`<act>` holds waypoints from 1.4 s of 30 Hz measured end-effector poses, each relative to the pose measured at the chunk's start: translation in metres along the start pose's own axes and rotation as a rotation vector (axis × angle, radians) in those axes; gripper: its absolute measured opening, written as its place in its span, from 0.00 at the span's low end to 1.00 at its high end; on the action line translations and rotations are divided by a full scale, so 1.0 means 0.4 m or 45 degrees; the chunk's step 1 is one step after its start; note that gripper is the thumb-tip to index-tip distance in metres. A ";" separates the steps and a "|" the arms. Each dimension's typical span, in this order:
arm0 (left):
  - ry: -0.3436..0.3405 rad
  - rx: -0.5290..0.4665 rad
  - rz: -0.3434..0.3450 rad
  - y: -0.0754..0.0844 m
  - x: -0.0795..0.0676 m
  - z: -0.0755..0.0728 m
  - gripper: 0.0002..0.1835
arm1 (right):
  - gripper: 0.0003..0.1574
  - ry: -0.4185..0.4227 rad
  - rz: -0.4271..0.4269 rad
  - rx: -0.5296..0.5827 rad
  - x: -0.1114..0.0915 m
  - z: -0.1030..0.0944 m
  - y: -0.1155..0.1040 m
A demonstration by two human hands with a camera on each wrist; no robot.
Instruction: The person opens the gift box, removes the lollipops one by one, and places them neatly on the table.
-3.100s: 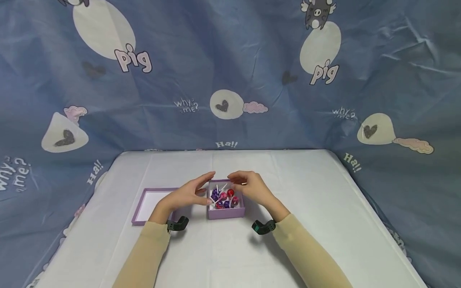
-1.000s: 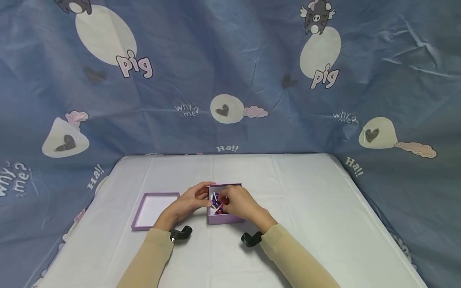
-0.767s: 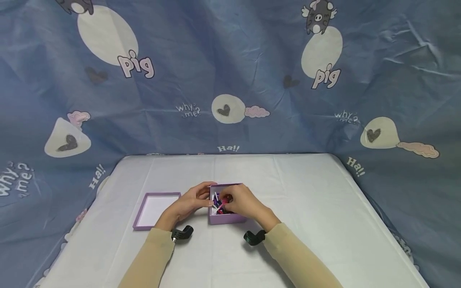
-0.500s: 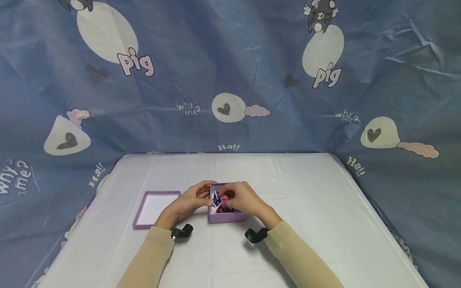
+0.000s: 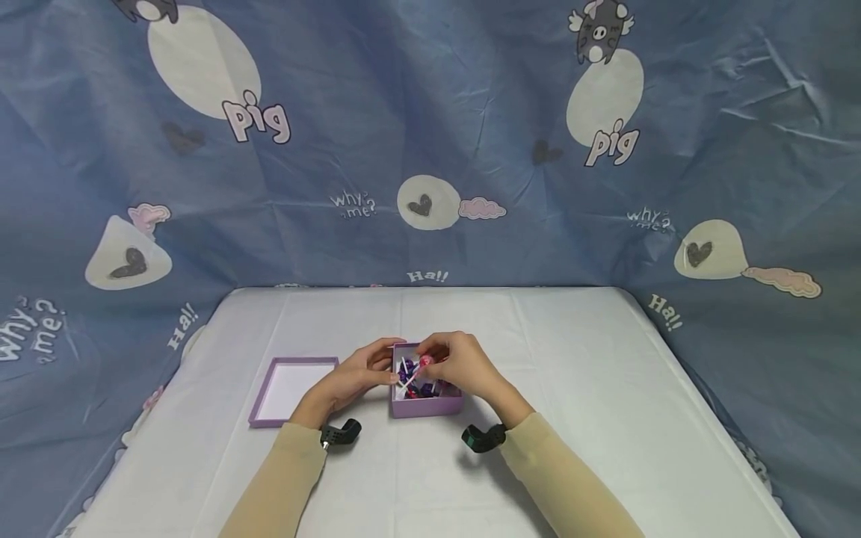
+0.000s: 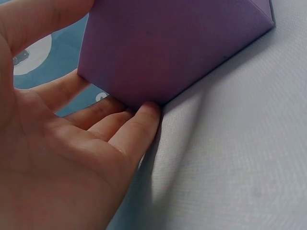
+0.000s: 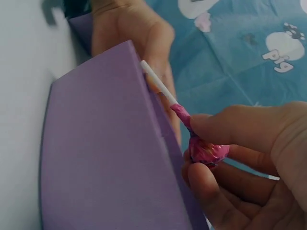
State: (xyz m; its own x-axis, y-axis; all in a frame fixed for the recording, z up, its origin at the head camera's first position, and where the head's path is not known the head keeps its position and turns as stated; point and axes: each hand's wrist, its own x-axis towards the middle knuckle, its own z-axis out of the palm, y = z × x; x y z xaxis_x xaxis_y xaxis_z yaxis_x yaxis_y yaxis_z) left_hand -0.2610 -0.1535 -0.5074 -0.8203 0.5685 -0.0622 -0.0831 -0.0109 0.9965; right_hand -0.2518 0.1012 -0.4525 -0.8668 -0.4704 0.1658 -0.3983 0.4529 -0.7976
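Note:
A purple box (image 5: 427,407) stands uncovered on the white table with several wrapped lollipops (image 5: 429,390), dark purple and red, inside. My left hand (image 5: 351,378) holds the box's left side; in the left wrist view its fingers (image 6: 136,129) touch the purple wall low down, by the cloth. Over the box's rim, my right hand (image 5: 471,366) pinches a pink-wrapped lollipop (image 7: 208,151) by its head, between thumb and fingers. Its white stick (image 7: 158,82) points toward the left hand. The right hand's palm hides part of the box's right side.
Left of the box lies a purple-rimmed lid (image 5: 258,396), white inside face up, partly covered by my left hand. White cloth (image 5: 572,373) covers the table. A blue patterned curtain (image 5: 350,246) hangs along its back and sides.
My left hand has come onto the box's side. My right hand reached in among the lollipops, took hold of the pink one, and has lifted it slightly up and to the right.

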 end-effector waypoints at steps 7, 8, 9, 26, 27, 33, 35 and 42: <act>-0.012 -0.017 0.009 0.002 0.000 0.003 0.39 | 0.15 0.077 0.072 0.109 -0.005 -0.033 -0.002; -0.017 -0.018 0.011 0.002 0.000 0.003 0.39 | 0.15 0.084 0.085 0.116 -0.006 -0.038 -0.003; -0.022 -0.017 0.015 0.001 0.000 0.002 0.39 | 0.15 0.092 0.097 0.122 -0.007 -0.042 -0.004; -0.005 0.021 0.002 0.002 0.002 0.003 0.38 | 0.16 0.237 0.158 0.165 -0.026 -0.110 -0.003; -0.004 0.025 0.001 0.002 0.002 0.004 0.38 | 0.16 0.238 0.162 0.170 -0.027 -0.114 -0.002; 0.027 0.058 -0.027 0.010 -0.006 0.006 0.39 | 0.15 0.275 0.200 0.178 -0.028 -0.140 0.010; 0.027 0.055 -0.029 0.010 -0.007 0.006 0.39 | 0.15 0.288 0.208 0.185 -0.030 -0.150 0.014; -0.001 0.008 -0.008 0.010 -0.008 0.005 0.41 | 0.16 0.283 0.241 0.181 -0.040 -0.196 0.029</act>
State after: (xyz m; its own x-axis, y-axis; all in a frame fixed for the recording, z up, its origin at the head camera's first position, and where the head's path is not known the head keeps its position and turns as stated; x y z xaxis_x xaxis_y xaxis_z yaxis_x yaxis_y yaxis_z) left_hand -0.2575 -0.1538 -0.5032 -0.8192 0.5693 -0.0686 -0.0849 -0.0021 0.9964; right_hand -0.2662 0.1732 -0.4189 -0.9720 -0.2037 0.1168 -0.1914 0.3988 -0.8968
